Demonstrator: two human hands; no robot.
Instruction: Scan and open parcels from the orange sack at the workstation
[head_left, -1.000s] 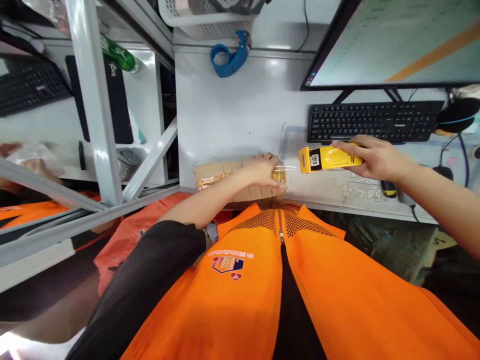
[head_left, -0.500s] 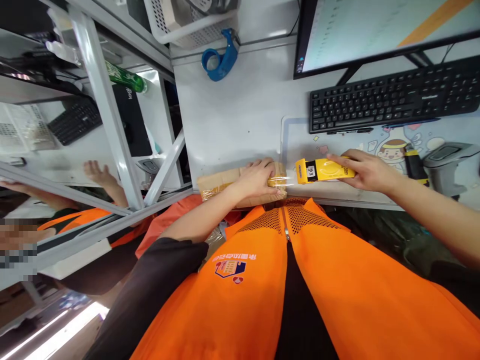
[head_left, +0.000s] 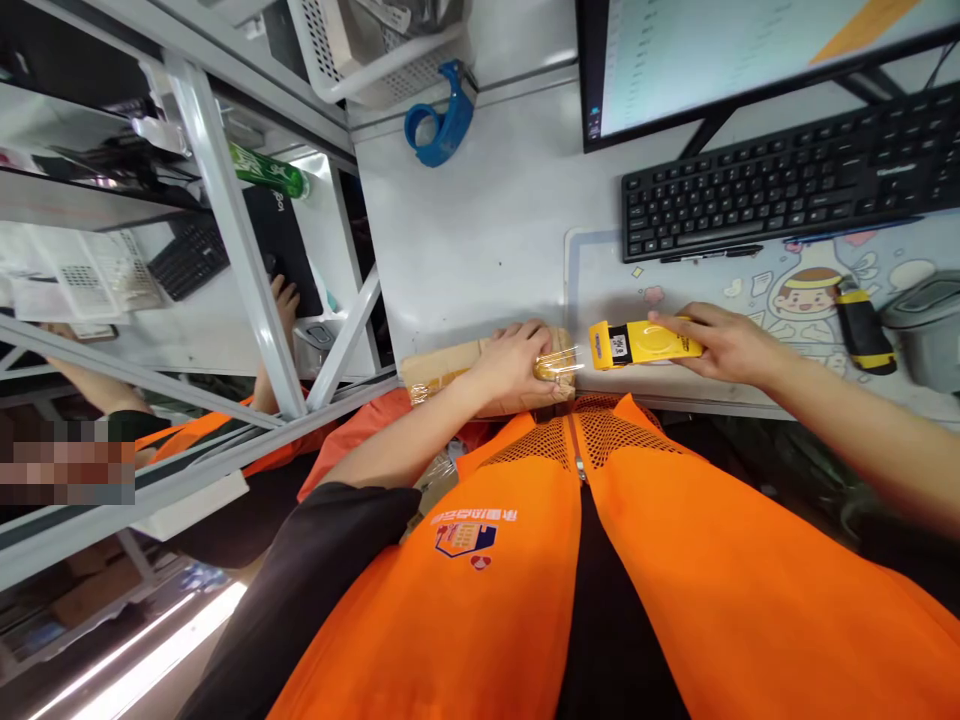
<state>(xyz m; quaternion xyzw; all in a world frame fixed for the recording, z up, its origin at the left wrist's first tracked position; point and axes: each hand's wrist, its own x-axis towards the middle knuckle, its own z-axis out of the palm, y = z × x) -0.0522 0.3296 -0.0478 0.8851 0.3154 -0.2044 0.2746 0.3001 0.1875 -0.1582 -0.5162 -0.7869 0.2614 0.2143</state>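
A flat brown cardboard parcel (head_left: 456, 362) lies along the table's near edge, with shiny tape on part of it. My left hand (head_left: 516, 362) grips the parcel near its right end, fingers curled over the top. My right hand (head_left: 716, 342) is closed around a yellow tape dispenser (head_left: 654, 341) with a black band, held just right of the parcel. Clear tape (head_left: 564, 362) stretches from the parcel's right end toward the dispenser's mouth.
A blue tape dispenser (head_left: 442, 122) and a white basket (head_left: 337, 75) are at the back. To the right are a monitor (head_left: 705, 60), keyboard (head_left: 780, 185), black-and-yellow cutter (head_left: 864, 328) and grey scanner (head_left: 926, 325). Left, beyond a metal frame (head_left: 232, 230), a co-worker's hand (head_left: 285, 300) rests near a mouse.
My hands keep nearly the same hold on the parcel and dispenser. The view has shifted slightly. The co-worker's raised hand has come down by the mouse.
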